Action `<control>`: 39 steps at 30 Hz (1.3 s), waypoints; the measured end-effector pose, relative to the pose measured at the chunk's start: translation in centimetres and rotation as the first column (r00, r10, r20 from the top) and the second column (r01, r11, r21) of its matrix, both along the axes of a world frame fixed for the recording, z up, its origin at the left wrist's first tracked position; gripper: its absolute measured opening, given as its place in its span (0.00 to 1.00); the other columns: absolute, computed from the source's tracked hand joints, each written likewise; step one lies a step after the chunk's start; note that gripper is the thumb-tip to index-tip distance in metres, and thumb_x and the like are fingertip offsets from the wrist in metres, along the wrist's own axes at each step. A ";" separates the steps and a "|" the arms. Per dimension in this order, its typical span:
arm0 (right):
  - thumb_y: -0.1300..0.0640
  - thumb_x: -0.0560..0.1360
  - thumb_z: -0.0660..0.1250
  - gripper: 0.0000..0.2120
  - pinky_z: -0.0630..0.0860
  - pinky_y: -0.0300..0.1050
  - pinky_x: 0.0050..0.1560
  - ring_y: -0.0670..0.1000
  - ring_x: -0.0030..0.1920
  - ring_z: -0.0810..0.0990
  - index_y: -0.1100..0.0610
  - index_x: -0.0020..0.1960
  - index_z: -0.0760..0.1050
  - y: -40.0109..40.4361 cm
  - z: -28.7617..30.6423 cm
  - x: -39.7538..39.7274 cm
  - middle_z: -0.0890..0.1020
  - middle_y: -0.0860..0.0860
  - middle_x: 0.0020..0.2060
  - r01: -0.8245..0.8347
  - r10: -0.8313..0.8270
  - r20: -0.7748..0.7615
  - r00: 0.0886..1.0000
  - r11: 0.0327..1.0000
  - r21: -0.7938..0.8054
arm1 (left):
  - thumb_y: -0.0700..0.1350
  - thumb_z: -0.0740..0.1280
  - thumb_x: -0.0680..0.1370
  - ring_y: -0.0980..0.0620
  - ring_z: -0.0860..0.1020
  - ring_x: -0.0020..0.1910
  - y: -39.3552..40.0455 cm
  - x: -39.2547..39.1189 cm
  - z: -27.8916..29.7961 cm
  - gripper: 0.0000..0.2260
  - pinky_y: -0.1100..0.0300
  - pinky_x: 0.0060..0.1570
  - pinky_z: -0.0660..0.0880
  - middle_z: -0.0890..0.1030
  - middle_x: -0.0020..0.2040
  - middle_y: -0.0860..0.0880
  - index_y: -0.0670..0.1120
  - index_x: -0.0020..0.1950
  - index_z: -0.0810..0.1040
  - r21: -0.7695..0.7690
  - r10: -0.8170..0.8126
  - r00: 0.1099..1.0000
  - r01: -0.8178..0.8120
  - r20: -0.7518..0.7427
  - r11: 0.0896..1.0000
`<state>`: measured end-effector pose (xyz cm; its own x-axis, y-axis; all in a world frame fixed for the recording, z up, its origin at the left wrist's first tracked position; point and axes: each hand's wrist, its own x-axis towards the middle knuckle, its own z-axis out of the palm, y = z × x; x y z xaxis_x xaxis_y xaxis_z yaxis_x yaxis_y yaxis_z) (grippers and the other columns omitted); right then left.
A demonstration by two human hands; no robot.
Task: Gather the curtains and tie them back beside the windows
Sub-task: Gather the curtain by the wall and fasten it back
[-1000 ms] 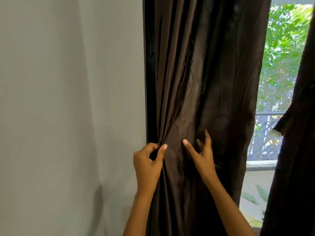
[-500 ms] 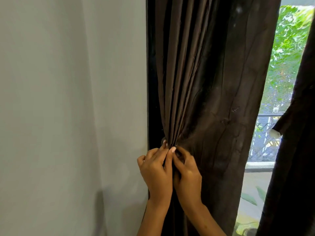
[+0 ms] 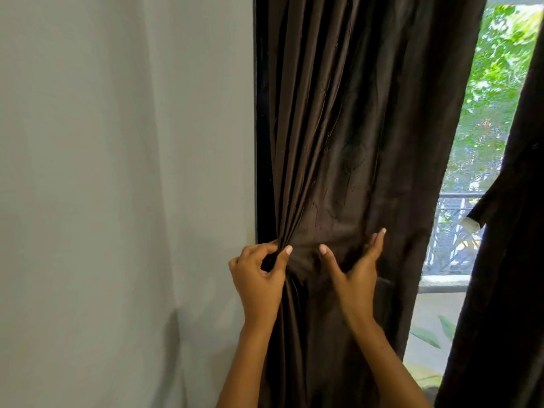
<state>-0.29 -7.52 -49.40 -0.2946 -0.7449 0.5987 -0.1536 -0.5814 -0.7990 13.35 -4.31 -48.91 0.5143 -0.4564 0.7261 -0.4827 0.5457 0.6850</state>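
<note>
Left grip [image 3: 259,278] pinching curtain [image 3: 338,128] pleats

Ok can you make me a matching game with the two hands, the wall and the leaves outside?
Things:
1. left hand
2. right hand
3. wall
4. leaves

States:
A. green, outside the window
B. pinching a bunch of curtain folds
C. plain grey
D. fingers spread open on the curtain

Pairs: 1-B, 2-D, 3-C, 4-A
</note>
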 end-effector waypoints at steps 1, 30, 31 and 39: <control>0.48 0.69 0.73 0.49 0.65 0.38 0.69 0.40 0.69 0.65 0.49 0.78 0.45 -0.1 0.2 -0.1 0.66 0.45 0.71 -0.091 0.091 0.045 0.995 0.996 -0.001 | 0.54 0.73 0.70 0.47 0.78 0.46 0.0 0.0 0.0 0.07 0.49 0.41 0.78 0.81 0.44 0.57 0.53 0.45 0.82 -0.004 -0.002 1.000 0.002 0.000 1.000; 0.46 0.73 0.69 0.41 0.57 0.44 0.74 0.44 0.75 0.54 0.52 0.78 0.50 -0.4 0.1 -0.1 0.53 0.49 0.77 0.112 -0.119 -0.095 0.988 0.990 -0.083 | 0.50 0.70 0.72 0.67 0.67 0.32 -0.4 -0.3 0.5 0.10 0.57 0.41 0.68 0.81 0.33 0.52 0.45 0.44 0.84 -0.043 0.148 0.963 -0.142 0.227 0.989; 0.46 0.72 0.69 0.43 0.63 0.39 0.70 0.41 0.72 0.61 0.51 0.78 0.47 -0.6 0.6 -0.2 0.59 0.47 0.75 0.018 -0.019 -0.037 0.999 0.999 -0.043 | 0.50 0.70 0.72 0.66 0.67 0.31 -0.3 -0.4 0.5 0.10 0.57 0.40 0.68 0.81 0.33 0.53 0.45 0.45 0.84 -0.045 0.137 0.964 -0.130 0.226 0.991; 0.62 0.76 0.61 0.14 0.63 0.31 0.25 0.45 0.22 0.67 0.55 0.57 0.80 0.9 -0.6 1.2 0.67 0.44 0.22 0.258 -0.349 -0.288 0.892 0.915 -0.311 | 0.48 0.70 0.72 0.63 0.72 0.42 -0.5 -1.9 0.2 0.08 0.63 0.45 0.65 0.84 0.39 0.51 0.44 0.45 0.85 -0.085 0.193 0.940 -0.176 0.282 0.981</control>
